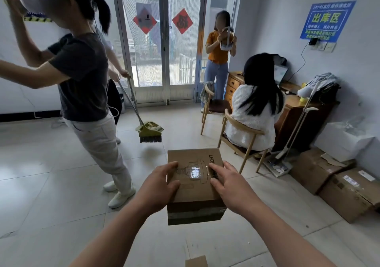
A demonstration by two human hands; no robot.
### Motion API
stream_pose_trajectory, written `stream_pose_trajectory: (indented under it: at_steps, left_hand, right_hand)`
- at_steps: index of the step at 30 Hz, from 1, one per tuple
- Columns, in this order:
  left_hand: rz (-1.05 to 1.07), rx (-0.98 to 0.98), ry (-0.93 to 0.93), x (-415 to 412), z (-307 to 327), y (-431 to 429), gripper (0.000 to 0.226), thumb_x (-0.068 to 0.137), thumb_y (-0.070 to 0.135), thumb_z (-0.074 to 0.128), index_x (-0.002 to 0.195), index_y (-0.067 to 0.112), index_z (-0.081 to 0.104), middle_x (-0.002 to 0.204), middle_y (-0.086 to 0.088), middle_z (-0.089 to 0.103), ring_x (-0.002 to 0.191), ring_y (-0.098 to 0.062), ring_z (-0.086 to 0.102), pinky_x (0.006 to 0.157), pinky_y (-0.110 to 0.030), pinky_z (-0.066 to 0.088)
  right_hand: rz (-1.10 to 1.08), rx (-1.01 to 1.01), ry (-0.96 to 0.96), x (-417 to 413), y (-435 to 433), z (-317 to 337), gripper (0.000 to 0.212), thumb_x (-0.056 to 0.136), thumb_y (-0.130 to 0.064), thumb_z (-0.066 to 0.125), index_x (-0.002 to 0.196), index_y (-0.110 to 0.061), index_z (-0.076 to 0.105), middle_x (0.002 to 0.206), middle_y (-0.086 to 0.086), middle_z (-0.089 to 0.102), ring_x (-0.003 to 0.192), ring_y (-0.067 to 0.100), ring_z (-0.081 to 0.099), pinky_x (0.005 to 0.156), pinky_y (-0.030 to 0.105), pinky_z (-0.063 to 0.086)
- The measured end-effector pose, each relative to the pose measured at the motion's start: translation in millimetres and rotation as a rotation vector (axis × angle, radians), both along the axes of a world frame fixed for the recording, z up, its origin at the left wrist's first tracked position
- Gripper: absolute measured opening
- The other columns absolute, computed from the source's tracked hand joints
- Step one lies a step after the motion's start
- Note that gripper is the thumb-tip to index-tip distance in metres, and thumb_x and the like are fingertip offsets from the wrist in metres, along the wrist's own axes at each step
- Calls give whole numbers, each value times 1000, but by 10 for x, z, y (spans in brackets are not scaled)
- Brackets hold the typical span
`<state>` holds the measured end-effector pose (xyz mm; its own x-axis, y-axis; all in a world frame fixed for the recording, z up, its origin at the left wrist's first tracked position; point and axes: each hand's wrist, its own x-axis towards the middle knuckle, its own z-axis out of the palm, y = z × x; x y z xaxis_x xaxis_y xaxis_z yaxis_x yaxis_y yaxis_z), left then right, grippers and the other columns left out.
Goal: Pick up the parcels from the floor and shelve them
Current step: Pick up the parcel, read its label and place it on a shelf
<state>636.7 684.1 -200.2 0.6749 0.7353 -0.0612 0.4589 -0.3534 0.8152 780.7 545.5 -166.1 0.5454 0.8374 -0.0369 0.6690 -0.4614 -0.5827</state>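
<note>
A brown cardboard parcel (194, 186) with a lamp drawing and a strip of clear tape on top is held up in front of me, above the tiled floor. My left hand (159, 186) grips its left side, fingers spread over the top edge. My right hand (230, 186) grips its right side the same way. A corner of another cardboard parcel (196, 261) shows at the bottom edge of the view, on the floor. No shelf is in view.
A person in a dark shirt (82, 77) stands close on the left, arms raised. Behind that person, someone holds a broom and dustpan (149, 131). A seated person on a chair (253, 120) and a desk (298, 110) are at right. Large cartons (341, 186) line the right wall.
</note>
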Motion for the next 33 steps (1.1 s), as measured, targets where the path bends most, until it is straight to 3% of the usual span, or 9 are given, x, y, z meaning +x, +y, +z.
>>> stream_pose_trajectory:
  at_steps: [5,8,11,16,19,22,27,31,33]
  left_hand:
    - [21,50,-28,-62,163,-114,66,88,15,62,146,27,33,141,2,39,121,-16,50,99,-36,50]
    - [47,68,-67,-96,240,-161,74,85,12,64,147,27,27,140,1,41,122,-16,49,98,-36,50]
    - [68,64,-97,-106,312,-173,79,83,15,65,146,34,22,133,-2,43,116,-19,52,94,-41,54]
    - [47,101,-30,-127,405,-235,83,90,21,59,151,34,3,132,-7,34,108,-16,49,97,-33,49]
    - [29,108,-30,-156,432,-256,86,90,22,58,149,42,-1,130,-7,34,109,-21,53,97,-40,51]
    - [13,83,-49,-181,467,-286,77,91,21,56,146,45,8,126,-5,35,107,-21,55,90,-41,55]
    - [23,60,-84,-216,487,-326,59,93,21,55,142,34,24,128,-8,46,107,-23,56,89,-41,55]
    - [51,32,-115,-252,457,-408,49,95,22,52,138,23,29,137,-10,49,107,-13,49,70,-16,50]
    - [81,14,-128,-268,441,-448,43,96,24,51,134,20,32,137,-9,49,107,-12,47,60,-12,46]
  right_hand:
    - [-17,43,13,-62,-31,117,55,94,-24,53,144,-31,32,151,0,24,132,19,38,105,31,38]
    - [-25,45,34,-56,-52,174,66,89,-25,59,145,-35,25,142,0,30,111,15,48,96,27,43]
    - [-25,10,65,-59,-69,210,83,84,-24,65,146,-43,13,130,2,32,94,13,47,85,24,44]
    - [-50,-6,84,-71,-120,223,112,71,-21,76,140,-54,-6,118,1,29,95,15,50,84,30,49]
    - [-54,-19,61,-84,-152,231,120,67,-21,79,139,-55,-11,117,0,26,92,16,53,80,28,50]
    - [-54,-24,27,-112,-192,235,119,66,-19,79,139,-54,-8,119,1,26,92,18,54,81,31,54]
    - [-18,24,12,-155,-270,236,101,69,-18,75,136,-53,8,126,2,34,100,23,53,77,38,57]
    - [25,89,37,-176,-309,202,86,73,-16,72,131,-50,19,130,1,43,111,22,50,91,38,51]
    - [41,110,60,-188,-329,186,80,75,-15,70,131,-47,23,132,0,43,113,19,49,94,36,49]
